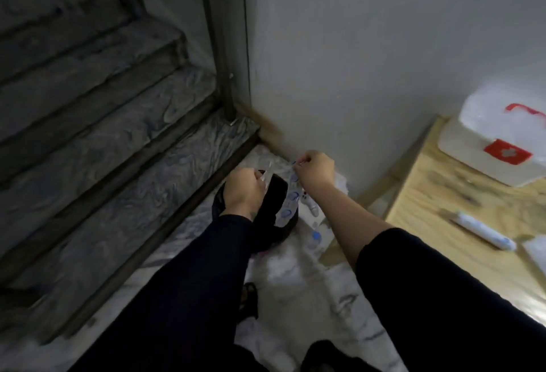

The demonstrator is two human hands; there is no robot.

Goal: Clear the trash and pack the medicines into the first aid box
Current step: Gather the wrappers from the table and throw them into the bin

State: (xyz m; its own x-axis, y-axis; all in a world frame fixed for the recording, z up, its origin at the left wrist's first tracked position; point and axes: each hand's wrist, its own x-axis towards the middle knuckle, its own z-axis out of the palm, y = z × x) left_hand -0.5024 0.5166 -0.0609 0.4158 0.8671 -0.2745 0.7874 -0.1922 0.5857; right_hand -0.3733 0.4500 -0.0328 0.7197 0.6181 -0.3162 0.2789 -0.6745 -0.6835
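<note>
On the floor by the wall corner stands a black-lined trash bin [267, 215]. Over its opening I stretch a clear plastic wrapper with blue print [288, 206]; my left hand [245, 190] grips one end and my right hand [316, 171] pinches the other. At the right, a white first aid box [490, 147] with a red handle and a red cross label sits shut on a wooden table [437, 224]. A white tube with a blue end [484, 231] lies on that table.
Marble stairs [103, 135] rise at the left with a metal post [218, 41] at the corner. White plastic bags and small bottles [313, 224] lie on the floor between the bin and the table. A white packet [536, 250] shows at the table's right edge.
</note>
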